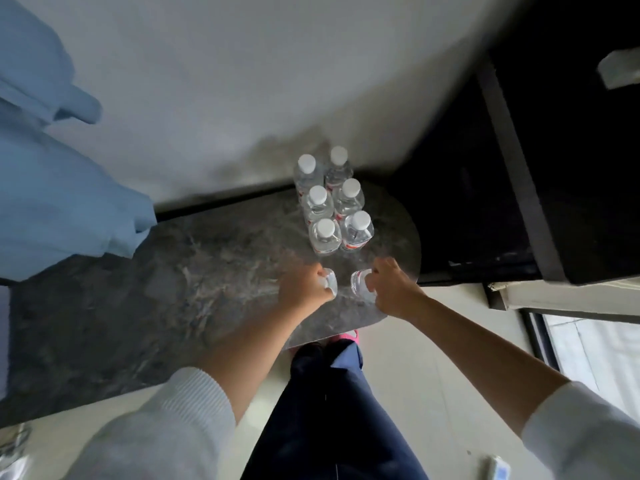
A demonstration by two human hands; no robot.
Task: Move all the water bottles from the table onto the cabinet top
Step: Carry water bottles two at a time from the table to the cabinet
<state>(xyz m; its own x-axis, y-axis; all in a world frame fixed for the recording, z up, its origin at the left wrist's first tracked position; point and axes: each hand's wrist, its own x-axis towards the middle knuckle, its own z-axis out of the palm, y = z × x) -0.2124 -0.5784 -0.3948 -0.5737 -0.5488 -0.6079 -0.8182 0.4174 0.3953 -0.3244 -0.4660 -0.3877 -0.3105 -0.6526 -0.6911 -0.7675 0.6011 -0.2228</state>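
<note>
You are at the pick-up step, with a bottle in each hand. Your left hand [304, 285] has its fingers curled round the left bottle [330, 283], and your right hand [391, 285] grips the right bottle [358, 280] the same way; both bottles sit at the near, rounded end of the marbled desk [173, 271], close together but apart, and whether they have left the surface cannot be told from here. Just beyond your hands, six more bottles [329, 199] stand upright with white caps in two rows of three, packed touching or nearly so. By the look of it the task is only starting, since all eight remain on the desk. The dark unit [554, 168] to your right may be the cabinet, though its top surface is hard to make out. Next you would need to lift both bottles straight up, clear of the standing group, then turn right and set them down upright, leaving room for the rest.
</note>
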